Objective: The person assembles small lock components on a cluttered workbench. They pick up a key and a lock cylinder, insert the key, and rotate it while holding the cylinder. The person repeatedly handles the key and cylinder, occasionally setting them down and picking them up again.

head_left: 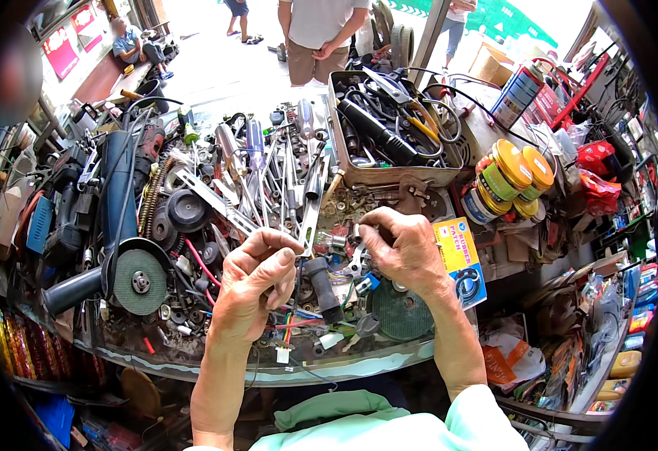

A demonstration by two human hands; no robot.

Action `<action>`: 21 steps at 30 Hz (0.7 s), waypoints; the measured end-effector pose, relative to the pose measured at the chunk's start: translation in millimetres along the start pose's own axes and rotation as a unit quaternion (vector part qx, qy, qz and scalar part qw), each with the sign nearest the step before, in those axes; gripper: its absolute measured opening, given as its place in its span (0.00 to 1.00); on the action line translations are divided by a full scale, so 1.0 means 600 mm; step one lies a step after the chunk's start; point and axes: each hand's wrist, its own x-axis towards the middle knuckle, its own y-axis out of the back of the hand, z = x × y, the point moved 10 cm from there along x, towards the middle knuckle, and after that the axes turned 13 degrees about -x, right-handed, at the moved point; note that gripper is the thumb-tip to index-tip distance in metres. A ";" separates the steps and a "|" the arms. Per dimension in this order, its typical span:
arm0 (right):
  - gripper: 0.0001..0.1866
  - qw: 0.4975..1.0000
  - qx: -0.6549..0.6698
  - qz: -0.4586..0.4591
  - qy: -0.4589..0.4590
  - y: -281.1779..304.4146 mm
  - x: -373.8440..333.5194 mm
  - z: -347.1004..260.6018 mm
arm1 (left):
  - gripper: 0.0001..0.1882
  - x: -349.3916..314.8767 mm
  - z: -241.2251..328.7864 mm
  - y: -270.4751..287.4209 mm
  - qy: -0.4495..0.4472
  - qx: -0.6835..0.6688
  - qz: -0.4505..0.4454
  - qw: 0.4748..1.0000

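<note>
Both hands hover above the cluttered bench. My left hand (257,278) is closed, its fingers curled and the thumb close to the forefinger; anything between them is too small to make out. To its right, my right hand (404,244) pinches a small dark metal part (356,231) between thumb and forefinger. A black rubber-like tube (323,289) lies between the hands, near coloured wires (287,331) that end in a white connector (283,354). Below my right wrist is a green abrasive disc (400,314); a yellow and blue box (460,259) lies beside that wrist.
An angle grinder (122,225) lies at the left. Several screwdrivers (254,143) and loose metal parts cover the middle. Behind stands an open metal case (400,174) of cables and tools. Yellow-lidded tins (511,167) are stacked right. A person (321,34) stands beyond the bench.
</note>
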 end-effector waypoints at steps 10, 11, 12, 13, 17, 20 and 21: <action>0.09 0.991 -0.122 0.034 0.049 -0.016 0.002 -0.029 | 0.10 -0.002 -0.004 -0.002 0.011 0.011 -0.015 1.000; 0.10 0.993 -0.111 0.047 0.016 -0.002 0.012 -0.018 | 0.11 0.001 -0.001 -0.002 0.005 0.013 -0.006 1.000; 0.09 0.994 -0.098 0.055 -0.006 0.000 0.009 -0.003 | 0.11 0.002 0.000 0.000 -0.001 0.015 0.004 1.000; 0.09 0.993 -0.108 0.054 -0.005 0.000 0.007 0.005 | 0.13 0.000 -0.006 0.002 0.010 0.004 -0.021 1.000; 0.11 0.992 -0.093 0.079 -0.019 0.002 0.015 0.015 | 0.20 0.003 0.002 0.003 -0.018 0.008 0.033 0.999; 0.16 0.993 -0.017 0.093 -0.071 0.034 0.017 0.039 | 0.20 0.002 0.007 -0.001 -0.024 0.019 0.050 0.998; 0.15 0.993 0.040 0.068 -0.085 0.033 0.014 0.055 | 0.18 0.002 0.007 0.001 -0.022 0.018 0.021 0.999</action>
